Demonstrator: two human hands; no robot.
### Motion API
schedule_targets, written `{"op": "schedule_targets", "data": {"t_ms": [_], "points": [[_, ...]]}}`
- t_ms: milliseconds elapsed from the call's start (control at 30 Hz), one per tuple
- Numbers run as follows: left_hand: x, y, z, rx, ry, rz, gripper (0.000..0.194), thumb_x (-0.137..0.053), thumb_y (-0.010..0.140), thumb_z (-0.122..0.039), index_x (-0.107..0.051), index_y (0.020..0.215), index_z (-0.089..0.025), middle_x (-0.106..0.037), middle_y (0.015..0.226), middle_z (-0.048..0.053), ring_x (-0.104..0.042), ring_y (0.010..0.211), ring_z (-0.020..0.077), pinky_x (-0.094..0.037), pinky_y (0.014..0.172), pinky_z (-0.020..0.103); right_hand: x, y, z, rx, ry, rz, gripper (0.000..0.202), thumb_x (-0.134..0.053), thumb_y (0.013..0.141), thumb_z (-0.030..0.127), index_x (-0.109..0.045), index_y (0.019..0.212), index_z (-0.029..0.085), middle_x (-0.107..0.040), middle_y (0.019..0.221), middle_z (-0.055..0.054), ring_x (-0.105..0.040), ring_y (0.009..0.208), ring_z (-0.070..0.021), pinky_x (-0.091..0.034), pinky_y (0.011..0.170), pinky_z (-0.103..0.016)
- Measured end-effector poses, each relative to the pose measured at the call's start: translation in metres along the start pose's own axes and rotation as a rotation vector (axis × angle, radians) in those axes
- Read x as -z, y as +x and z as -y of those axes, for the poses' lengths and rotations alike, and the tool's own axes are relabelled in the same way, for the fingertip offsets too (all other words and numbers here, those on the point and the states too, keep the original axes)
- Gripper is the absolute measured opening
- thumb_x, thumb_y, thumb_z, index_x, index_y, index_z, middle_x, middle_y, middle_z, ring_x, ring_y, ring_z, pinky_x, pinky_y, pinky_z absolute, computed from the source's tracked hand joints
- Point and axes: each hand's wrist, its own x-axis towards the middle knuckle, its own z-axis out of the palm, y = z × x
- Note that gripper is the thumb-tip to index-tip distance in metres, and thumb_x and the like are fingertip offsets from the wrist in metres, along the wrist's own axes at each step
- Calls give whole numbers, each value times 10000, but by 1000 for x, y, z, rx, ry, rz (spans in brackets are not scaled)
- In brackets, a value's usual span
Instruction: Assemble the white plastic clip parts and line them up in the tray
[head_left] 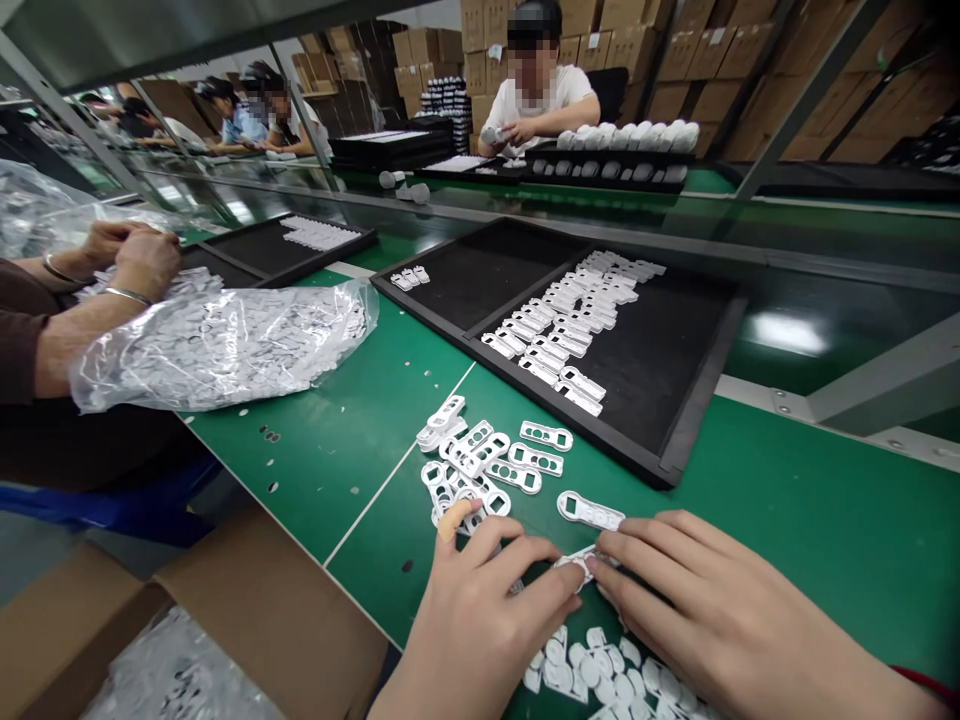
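Observation:
Between my two hands, low over the green table, is a white plastic part [576, 566], mostly hidden by fingers. My left hand [491, 600] pinches its left end; a yellowish cover wraps one fingertip. My right hand [697, 590] has its fingers closed on the other end. Just beyond lies a single long white plastic piece [591, 511] with a square window. A loose heap of similar white pieces [480, 455] sits past my left fingers. Nearer me, small rounded white pieces [600, 668] are scattered below and between my hands.
A black divided tray [660, 440] holds rows of white pieces. At left, a plastic bag [225, 345] of white parts lies beside a co-worker's hands [139, 260]. An open cardboard box [277, 610] stands below the table edge [322, 568]. Another person [536, 105] works across the line.

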Motion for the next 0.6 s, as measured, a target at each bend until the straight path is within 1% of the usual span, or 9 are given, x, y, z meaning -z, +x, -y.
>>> {"op": "schedule_targets", "data": {"t_ms": [100,200,333,467,600], "points": [[-1,0,-1,-7,7,-8,83,-660,898,-318,-666,980,-328,-690,920,-99,-596,872,125,-273,1007,408,-2,-1,-2,-9,68,6,257,-418,951,87,-649,1060,118,-692,954,-103,-625,842,-230,-463,740,-385],[-1,1,-2,-4,-8,-19,58,-654,902,-318,-674,956,-324,-689,908,-87,-586,843,126,-286,986,401,-2,-1,-4,-18,132,-30,183,-476,939,101,-651,988,123,-694,883,-86,-626,779,-203,-478,716,-370],[1,2,-1,-14,-7,-16,53,-636,910,-291,-676,943,-307,-687,906,-71,-576,829,132,-297,966,396,2,1,-6,-37,138,-57,203,-464,943,106,-663,912,134,-695,816,-63,-622,720,-178,-484,697,-367],[2,1,0,-36,10,5,88,-621,921,-272,-668,986,-309,-684,942,-72,-564,814,128,-302,942,386,4,2,-8,-42,154,-66,213,-461,948,113,-671,915,133,-705,829,-59,-634,727,-166,-493,713,-360],[1,0,1,-18,-20,6,88,-627,920,-288,-661,1001,-300,-691,950,-75,-567,836,130,-325,913,370,1,1,-9,-71,160,-79,215,-462,958,132,-676,934,141,-720,885,-50,-649,768,-162,-487,739,-356]]}}
